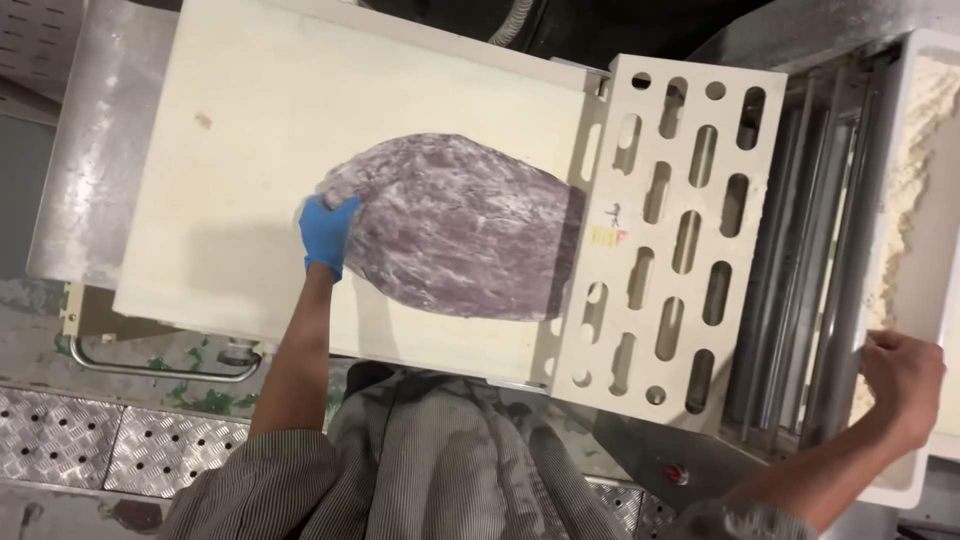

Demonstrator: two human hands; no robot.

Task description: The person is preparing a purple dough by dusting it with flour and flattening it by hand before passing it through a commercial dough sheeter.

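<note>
A cream conveyor belt (250,150) fills the upper left and middle of the frame, dusted with flour and framed by steel side plates (95,150). On it lies a flat purple dough sheet (460,225), near the centre, its right end running under the perforated cream guard (670,240) over the steel rollers (800,250). The left hand (327,232), in a blue glove, rests at the sheet's left edge, its grip curled over that edge. The bare right hand (900,385), lower right, closes its grip on the rim of a white flour tray (920,200). Bare belt lies open left of and above the dough. Chequered steel floor (120,450) shows at lower left.
</note>
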